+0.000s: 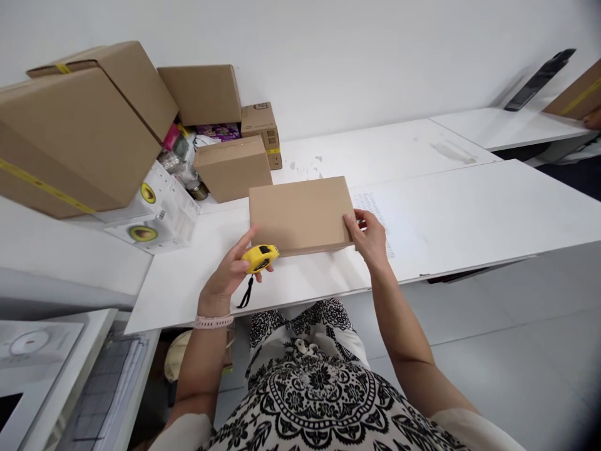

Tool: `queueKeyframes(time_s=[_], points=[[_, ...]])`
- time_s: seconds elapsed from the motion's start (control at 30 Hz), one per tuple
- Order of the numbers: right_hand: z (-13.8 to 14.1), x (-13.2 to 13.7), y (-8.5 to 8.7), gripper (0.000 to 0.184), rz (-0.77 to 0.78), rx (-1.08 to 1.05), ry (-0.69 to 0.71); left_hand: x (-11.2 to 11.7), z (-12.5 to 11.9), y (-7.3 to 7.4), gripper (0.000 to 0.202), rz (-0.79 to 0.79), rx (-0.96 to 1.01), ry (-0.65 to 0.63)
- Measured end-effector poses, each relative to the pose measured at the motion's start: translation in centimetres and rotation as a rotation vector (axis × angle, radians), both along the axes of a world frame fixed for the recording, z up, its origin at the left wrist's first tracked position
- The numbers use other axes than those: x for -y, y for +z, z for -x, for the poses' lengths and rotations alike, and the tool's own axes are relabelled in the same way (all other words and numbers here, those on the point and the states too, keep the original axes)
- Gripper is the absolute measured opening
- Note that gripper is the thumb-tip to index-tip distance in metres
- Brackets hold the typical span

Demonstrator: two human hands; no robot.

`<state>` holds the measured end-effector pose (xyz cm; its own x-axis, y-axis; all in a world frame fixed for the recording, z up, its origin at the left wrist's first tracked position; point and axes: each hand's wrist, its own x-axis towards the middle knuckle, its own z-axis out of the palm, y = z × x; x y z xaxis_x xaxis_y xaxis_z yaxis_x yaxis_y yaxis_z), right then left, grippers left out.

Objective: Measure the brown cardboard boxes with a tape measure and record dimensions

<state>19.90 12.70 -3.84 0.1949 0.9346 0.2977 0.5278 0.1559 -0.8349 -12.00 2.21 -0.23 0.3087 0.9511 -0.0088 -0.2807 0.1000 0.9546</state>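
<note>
A flat brown cardboard box (300, 213) lies on the white table (469, 213) in front of me. My left hand (230, 272) is closed round a yellow tape measure (260, 257) at the box's near left corner, and a black strap dangles from the tape measure. My right hand (369, 235) grips the box's near right corner, thumb on top and fingers along the side. A printed sheet of paper (375, 216) lies on the table under that hand, right of the box.
Large taped cardboard boxes (79, 125) pile up at the far left, with smaller boxes (232, 166) and white product cartons (159, 213) beside them. Another box (575, 94) and a black object (539, 78) sit at the far right. A device with paper (42, 357) stands lower left.
</note>
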Motion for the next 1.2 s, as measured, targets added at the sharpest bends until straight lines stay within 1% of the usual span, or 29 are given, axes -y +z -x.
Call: queueKeyframes(time_s=[0.03, 0.1, 0.13, 0.17, 0.2, 0.23, 0.3, 0.33, 0.37, 0.43, 0.5, 0.63, 0.77, 0.83, 0.87, 0.93, 0.97, 1.03, 1.07, 1.1, 1.13, 1.2], points=[[0.4, 0.1, 0.5, 0.037, -0.034, 0.041, -0.002, 0.1, -0.4, 0.0, 0.102, -0.006, -0.024, 0.011], [1.5, 1.0, 1.6, 0.031, -0.171, 0.095, -0.039, 0.4, -1.3, 0.2, 0.101, -0.038, -0.063, 0.013], [2.1, 1.7, 2.1, 0.027, -0.233, 0.089, -0.031, 0.7, -1.8, 0.4, 0.102, -0.06, -0.081, 0.007], [2.6, 2.6, 2.5, 0.025, -0.263, 0.056, 0.024, 0.9, -2.2, 0.7, 0.102, -0.084, -0.102, 0.001], [3.2, 3.5, 2.9, 0.023, -0.251, 0.003, 0.125, 1.2, -2.6, 1.1, 0.103, -0.111, -0.128, -0.001], [3.8, 4.4, 3.2, 0.023, -0.202, -0.065, 0.259, 1.5, -3.0, 1.5, 0.105, -0.142, -0.161, 0.004], [4.9, 6.1, 3.4, 0.027, -0.037, -0.213, 0.533, 1.9, -3.6, 2.3, 0.108, -0.203, -0.252, 0.025], [5.3, 6.7, 3.3, 0.029, 0.049, -0.291, 0.63, 2.0, -3.8, 2.6, 0.108, -0.228, -0.301, 0.035], [5.7, 7.2, 3.1, 0.032, 0.122, -0.368, 0.692, 2.2, -3.9, 2.8, 0.109, -0.245, -0.346, 0.04], [6.3, 7.9, 2.6, 0.034, 0.219, -0.503, 0.75, 2.3, -3.9, 2.7, 0.107, -0.254, -0.395, 0.024], [6.5, 8.1, 2.2, 0.032, 0.272, -0.595, 0.769, 2.4, -3.7, 2.4, 0.105, -0.236, -0.391, -0.012], [6.8, 8.3, 1.6, 0.029, 0.375, -0.693, 0.797, 2.4, -3.4, 1.9, 0.097, -0.196, -0.333, -0.078], [7.3, 8.7, 1.1, 0.038, 0.534, -0.818, 0.918, 2.4, -4.1, 1.7, 0.071, -0.197, -0.277, -0.15], [6.8, 8.7, 1.3, 0.04, 0.606, -0.864, 0.984, 2.3, -4.2, 1.7, 0.059, -0.177, -0.241, -0.148], [6.2, 8.5, 1.6, 0.039, 0.63, -0.875, 0.998, 2.2, -4.0, 1.6, 0.055, -0.163, -0.232, -0.126], [4.1, 7.2, 2.5, 0.035, 0.61, -0.89, 0.952, 1.9, -2.9, 1.8, 0.049, -0.145, -0.228, -0.032], [2.8, 6.1, 3.1, 0.033, 0.555, -0.891, 0.877, 1.5, -2.0, 2.0, 0.045, -0.145, -0.225, 0.034], [0.2, 3.0, 4.1, 0.029, 0.339, -0.857, 0.64, 0.4, 0.0, 2.5, 0.039, -0.145, -0.208, 0.181], [-0.9, 1.2, 4.4, 0.03, 0.191, -0.836, 0.479, -0.5, 1.0, 2.7, 0.036, -0.14, -0.191, 0.258], [-1.6, -0.6, 4.6, 0.034, 0.119, -0.81, 0.366, -1.4, 1.9, 2.9, 0.035, -0.131, -0.171, 0.333], [-2.0, -2.4, 4.5, 0.037, 0.104, -0.776, 0.294, -2.5, 2.6, 3.0, 0.036, -0.122, -0.151, 0.404], [-2.0, -5.6, 4.0, 0.04, 0.149, -0.698, 0.179, -4.9, 3.5, 2.8, 0.034, -0.104, -0.13, 0.521]])
